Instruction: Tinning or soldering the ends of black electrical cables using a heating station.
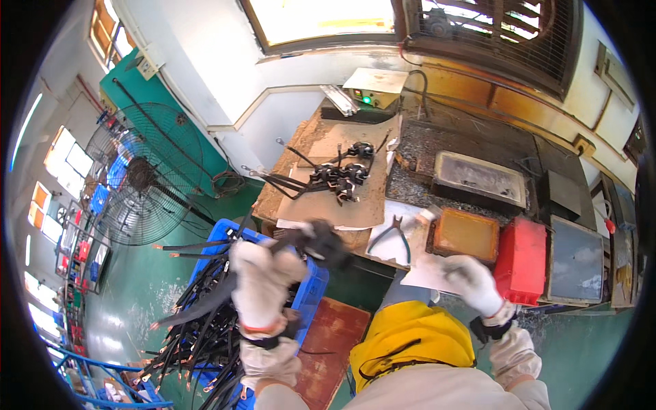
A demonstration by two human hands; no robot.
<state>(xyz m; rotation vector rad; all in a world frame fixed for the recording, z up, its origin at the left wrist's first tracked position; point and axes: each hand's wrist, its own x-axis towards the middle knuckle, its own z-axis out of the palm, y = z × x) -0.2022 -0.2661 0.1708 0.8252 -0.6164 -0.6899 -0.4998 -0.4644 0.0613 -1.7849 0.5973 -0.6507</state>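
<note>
My left hand [263, 280], in a white glove, is closed around a black cable with a dark block-like end [326, 246], smeared by motion. It is above a blue bin [316, 290] heaped with black cables [205, 328] that have copper-coloured lugs. My right hand [473, 281], also gloved, hovers by the bench's front edge beside a sheet of white paper [425, 273]. Its fingers are loosely bent and apart, with nothing visible in them. Pliers [395, 239] with dark green handles lie in front of several black cable assemblies [342, 176] on brown cardboard [301, 212].
An amber-filled tray [466, 236], a red bin [521, 263] and a grey-topped box [575, 260] line the bench front. Behind them are a rectangular metal-rimmed pot [480, 178] and a control box [376, 85] with a green light. A large fan [141, 174] stands left.
</note>
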